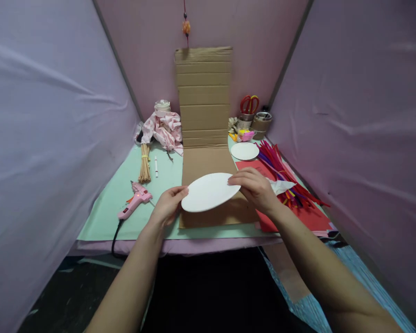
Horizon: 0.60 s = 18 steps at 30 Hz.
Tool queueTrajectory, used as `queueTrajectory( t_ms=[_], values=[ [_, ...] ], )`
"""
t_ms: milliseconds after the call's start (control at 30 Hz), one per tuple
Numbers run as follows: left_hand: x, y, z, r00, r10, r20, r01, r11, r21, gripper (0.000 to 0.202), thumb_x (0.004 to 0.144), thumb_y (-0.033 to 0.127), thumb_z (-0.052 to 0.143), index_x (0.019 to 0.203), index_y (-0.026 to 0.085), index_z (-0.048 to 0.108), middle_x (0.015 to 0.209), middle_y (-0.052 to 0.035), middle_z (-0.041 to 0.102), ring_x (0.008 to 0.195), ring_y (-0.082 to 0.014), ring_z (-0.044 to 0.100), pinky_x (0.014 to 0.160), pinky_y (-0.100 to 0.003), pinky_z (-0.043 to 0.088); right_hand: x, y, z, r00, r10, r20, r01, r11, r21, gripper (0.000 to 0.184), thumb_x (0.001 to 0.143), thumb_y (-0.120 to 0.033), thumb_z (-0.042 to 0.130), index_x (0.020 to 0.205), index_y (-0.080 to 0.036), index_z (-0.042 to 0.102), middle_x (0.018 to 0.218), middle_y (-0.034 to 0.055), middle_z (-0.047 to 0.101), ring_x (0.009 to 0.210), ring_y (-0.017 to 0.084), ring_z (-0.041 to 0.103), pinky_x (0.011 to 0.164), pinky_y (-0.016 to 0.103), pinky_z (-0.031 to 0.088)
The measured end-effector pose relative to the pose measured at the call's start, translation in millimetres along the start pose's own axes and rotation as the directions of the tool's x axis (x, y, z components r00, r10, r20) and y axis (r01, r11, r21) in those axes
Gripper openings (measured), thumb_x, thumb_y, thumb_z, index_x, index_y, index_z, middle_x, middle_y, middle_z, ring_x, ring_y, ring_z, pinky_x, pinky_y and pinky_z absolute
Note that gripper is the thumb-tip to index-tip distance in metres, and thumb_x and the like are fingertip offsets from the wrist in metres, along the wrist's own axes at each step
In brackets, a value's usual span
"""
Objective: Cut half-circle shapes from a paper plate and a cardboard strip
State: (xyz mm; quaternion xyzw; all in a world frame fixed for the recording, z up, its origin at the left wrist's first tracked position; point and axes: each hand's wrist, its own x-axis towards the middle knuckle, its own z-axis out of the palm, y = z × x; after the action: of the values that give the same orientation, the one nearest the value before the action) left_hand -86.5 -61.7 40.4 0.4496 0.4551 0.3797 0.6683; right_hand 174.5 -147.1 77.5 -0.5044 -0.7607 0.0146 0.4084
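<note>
A white disc (211, 192), thin and smooth like card or foam, is held between my two hands above the cardboard. My left hand (167, 203) pinches its left edge, with the thumb on top. At the right edge my right hand (254, 187) grips it, fingertips lying over the upper face. The disc is tilted, its right side higher than its left. Beneath it lies a folded brown cardboard sheet (208, 162), whose back part leans upright against the wall. Another white disc (245, 151) rests on the table at the back right.
On the left lie a pink glue gun (136, 202) with a black cord, a bundle of sticks (144, 164), a white marker (156, 167) and a crumpled cloth (163, 129). To the right are pipe cleaners (284, 173) on red sheets (307, 219), with scissors (249, 104) in a jar behind.
</note>
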Motion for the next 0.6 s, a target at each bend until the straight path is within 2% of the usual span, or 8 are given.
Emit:
queueTrajectory(
  t_ms=[67, 100, 167, 233, 300, 333, 500, 600],
  values=[
    [-4.3, 4.9, -0.7, 0.993, 0.113, 0.023, -0.112, 0.993, -0.027, 0.050, 0.065, 0.057, 0.073, 0.092, 0.015, 0.071, 0.109, -0.0124, 0.068, 0.100, -0.0220, 0.062, 0.086, -0.034, 0.048, 1.6, -0.1, 2.6, 0.979, 0.162, -0.126, -0.148, 0.983, 0.109, 0.018, 0.089, -0.031, 0.056, 0.081, -0.022, 0.069, 0.076, 0.0047, 0.067, 0.077, 0.022, 0.058, 0.072, 0.035, 0.047],
    [-6.8, 7.3, -0.5, 0.983, 0.177, 0.046, -0.175, 0.984, -0.037, 0.052, 0.070, 0.062, 0.067, 0.094, 0.016, 0.071, 0.117, -0.0122, 0.066, 0.109, -0.0233, 0.059, 0.091, -0.035, 0.047, 1.7, 1.9, 3.3, 0.947, 0.277, -0.163, -0.248, 0.952, 0.179, 0.020, 0.087, -0.034, 0.058, 0.074, -0.020, 0.067, 0.068, 0.0031, 0.063, 0.068, 0.020, 0.056, 0.065, 0.032, 0.045],
    [-11.0, 11.3, 1.3, 0.962, 0.244, 0.118, -0.243, 0.970, -0.029, 0.053, 0.072, 0.063, 0.064, 0.097, 0.017, 0.071, 0.119, -0.0122, 0.065, 0.113, -0.0256, 0.057, 0.092, -0.037, 0.047, 1.1, 6.8, 4.2, 0.865, 0.490, -0.111, -0.430, 0.837, 0.338, 0.027, 0.083, -0.039, 0.061, 0.066, -0.019, 0.062, 0.057, -0.0004, 0.054, 0.055, 0.015, 0.049, 0.052, 0.028, 0.039],
    [-12.1, 12.5, 4.8, 0.962, 0.225, 0.153, -0.232, 0.972, 0.032, 0.048, 0.069, 0.056, 0.071, 0.095, 0.017, 0.070, 0.103, -0.0112, 0.069, 0.100, -0.0248, 0.063, 0.084, -0.037, 0.051, -0.5, 9.6, 5.5, 0.786, 0.617, 0.030, -0.559, 0.689, 0.462, 0.030, 0.078, -0.044, 0.063, 0.063, -0.018, 0.060, 0.051, -0.0028, 0.050, 0.047, 0.012, 0.044, 0.045, 0.025, 0.034],
    [-9.2, 10.3, 8.3, 0.971, 0.222, 0.092, -0.231, 0.966, 0.111, 0.040, 0.066, 0.048, 0.076, 0.090, 0.017, 0.067, 0.087, -0.0067, 0.069, 0.083, -0.0198, 0.065, 0.075, -0.033, 0.052, -2.5, 9.2, 7.3, 0.730, 0.671, 0.131, -0.622, 0.572, 0.534, 0.030, 0.073, -0.045, 0.066, 0.064, -0.017, 0.061, 0.051, -0.0033, 0.050, 0.045, 0.011, 0.043, 0.043, 0.024, 0.032],
    [-6.7, 8.3, 9.6, 0.971, 0.235, 0.049, -0.239, 0.962, 0.134, 0.038, 0.066, 0.045, 0.077, 0.090, 0.017, 0.066, 0.086, -0.0051, 0.068, 0.079, -0.0173, 0.064, 0.073, -0.031, 0.051, -3.6, 8.1, 8.4, 0.709, 0.686, 0.163, -0.640, 0.530, 0.557, 0.030, 0.072, -0.045, 0.068, 0.065, -0.017, 0.062, 0.052, -0.0031, 0.051, 0.046, 0.010, 0.044, 0.043, 0.023, 0.032],
    [4.2, 0.4, 10.8, 0.980, 0.198, -0.013, -0.196, 0.974, 0.114, 0.052, 0.066, 0.041, 0.077, 0.110, 0.020, 0.058, 0.104, -0.0068, 0.066, 0.082, -0.0142, 0.064, 0.071, -0.027, 0.050, -8.1, 4.7, 14.1, 0.655, 0.715, 0.244, -0.672, 0.404, 0.620, 0.029, 0.067, -0.043, 0.072, 0.072, -0.015, 0.068, 0.054, -0.0023, 0.057, 0.046, 0.010, 0.045, 0.042, 0.022, 0.033],
    [5.9, 2.3, 11.1, 0.967, 0.244, -0.072, -0.236, 0.967, 0.098, 0.054, 0.063, 0.037, 0.079, 0.109, 0.019, 0.059, 0.105, -0.0068, 0.064, 0.083, -0.0152, 0.064, 0.070, -0.028, 0.051, -10.5, 8.0, 18.5, 0.641, 0.719, 0.270, -0.674, 0.358, 0.646, 0.029, 0.067, -0.044, 0.073, 0.075, -0.016, 0.069, 0.056, -0.0019, 0.060, 0.045, 0.010, 0.046, 0.041, 0.022, 0.035]
  ],
)
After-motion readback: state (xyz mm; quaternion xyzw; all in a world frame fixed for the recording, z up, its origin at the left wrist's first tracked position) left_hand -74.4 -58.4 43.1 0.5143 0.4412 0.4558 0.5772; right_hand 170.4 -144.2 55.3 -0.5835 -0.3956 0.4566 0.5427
